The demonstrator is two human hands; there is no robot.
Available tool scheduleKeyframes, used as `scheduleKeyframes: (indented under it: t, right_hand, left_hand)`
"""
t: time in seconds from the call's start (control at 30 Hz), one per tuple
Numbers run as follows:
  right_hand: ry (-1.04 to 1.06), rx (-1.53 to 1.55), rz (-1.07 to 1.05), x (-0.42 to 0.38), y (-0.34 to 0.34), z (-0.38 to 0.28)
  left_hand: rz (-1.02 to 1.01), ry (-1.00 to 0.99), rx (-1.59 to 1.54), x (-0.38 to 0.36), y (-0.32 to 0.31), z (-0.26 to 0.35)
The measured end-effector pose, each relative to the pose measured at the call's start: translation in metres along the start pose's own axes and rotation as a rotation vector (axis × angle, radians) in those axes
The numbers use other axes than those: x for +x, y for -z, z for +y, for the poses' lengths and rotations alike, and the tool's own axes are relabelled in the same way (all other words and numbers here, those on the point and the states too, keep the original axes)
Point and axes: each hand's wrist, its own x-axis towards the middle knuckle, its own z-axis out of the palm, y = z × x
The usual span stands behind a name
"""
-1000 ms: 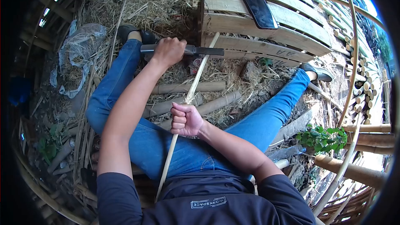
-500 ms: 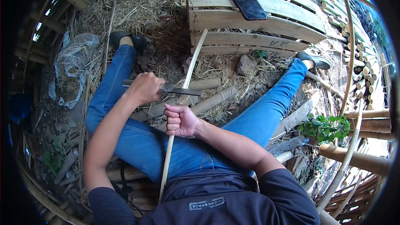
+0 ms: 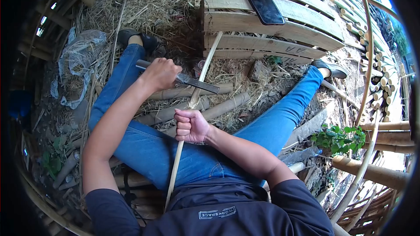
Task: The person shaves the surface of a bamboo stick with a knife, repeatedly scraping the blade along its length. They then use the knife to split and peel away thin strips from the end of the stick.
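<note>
My left hand (image 3: 162,74) is closed round the handle of a metal blade (image 3: 199,84), with the handle's end sticking out to the left. The blade lies across a long pale strip (image 3: 210,59), just beyond my right hand. My right hand (image 3: 191,125) is a fist round the same strip, palm side up and thumb on top. From there the strip runs down over my thigh to my waist, and its far end meets the wooden crate. Loose shavings (image 3: 194,100) cling to the strip between blade and fist.
A phone (image 3: 263,5) lies on the slatted wooden crate (image 3: 280,30). My legs are spread on ground covered in straw and cut bamboo pieces (image 3: 225,105). Crumpled plastic (image 3: 83,57) is at the left. Stacked bamboo poles (image 3: 383,85) and a leafy plant (image 3: 339,139) are at the right.
My left hand and the blade have moved up and to the right, and the blade is more tilted. Shavings now show on the strip. My right hand has barely moved.
</note>
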Motion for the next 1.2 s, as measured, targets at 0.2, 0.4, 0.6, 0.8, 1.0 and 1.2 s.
scheduleKeyframes:
  t: [0.2, 0.4, 0.6, 0.8, 1.0, 1.2]
  right_hand:
    - [0.002, -0.024, -0.005, 0.001, 0.001, 0.003]
    - [-0.005, -0.015, -0.028, 0.002, 0.003, 0.002]
    - [-0.015, 0.011, -0.065, 0.002, 0.001, 0.002]
    - [-0.016, -0.002, -0.067, 0.003, 0.002, 0.003]
    - [-0.001, -0.012, -0.061, 0.001, 0.005, -0.001]
    - [0.004, -0.026, -0.098, 0.001, 0.005, -0.003]
  left_hand:
    - [0.059, 0.136, -0.083, 0.020, -0.007, -0.003]
    - [0.090, 0.119, 0.069, 0.028, 0.003, -0.005]
    - [0.099, 0.083, -0.087, -0.006, 0.007, 0.005]
    - [0.068, 0.066, -0.091, -0.033, -0.006, 0.011]
    - [0.122, 0.035, -0.101, -0.008, -0.021, 0.001]
    - [0.165, 0.003, -0.134, -0.005, -0.028, -0.004]
